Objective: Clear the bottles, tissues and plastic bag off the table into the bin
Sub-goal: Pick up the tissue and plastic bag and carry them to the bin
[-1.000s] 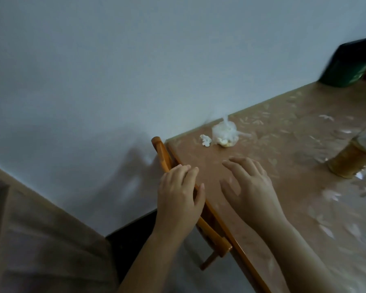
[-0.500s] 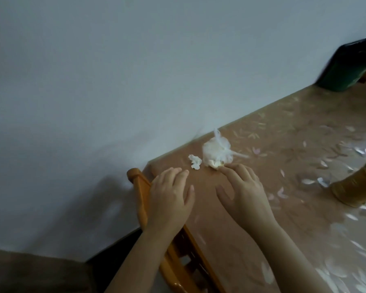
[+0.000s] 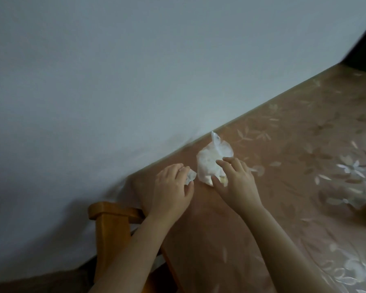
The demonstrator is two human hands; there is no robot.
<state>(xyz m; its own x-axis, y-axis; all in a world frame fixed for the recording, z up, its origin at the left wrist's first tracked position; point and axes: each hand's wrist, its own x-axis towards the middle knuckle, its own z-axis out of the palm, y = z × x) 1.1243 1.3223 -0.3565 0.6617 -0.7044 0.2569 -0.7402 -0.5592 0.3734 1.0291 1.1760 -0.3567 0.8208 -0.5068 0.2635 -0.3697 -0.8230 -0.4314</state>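
Plastic bag (image 3: 213,159) on floral-clothed table (image 3: 304,166) by grey wall (image 3: 135,70): right hand (image 3: 235,182) loosely cups it, left hand (image 3: 171,189) pinches tissue (image 3: 191,176).

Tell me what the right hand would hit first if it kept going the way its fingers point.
The plastic bag. The right hand already has its fingers at the bag's near side, apparently touching it, with the wall beyond.
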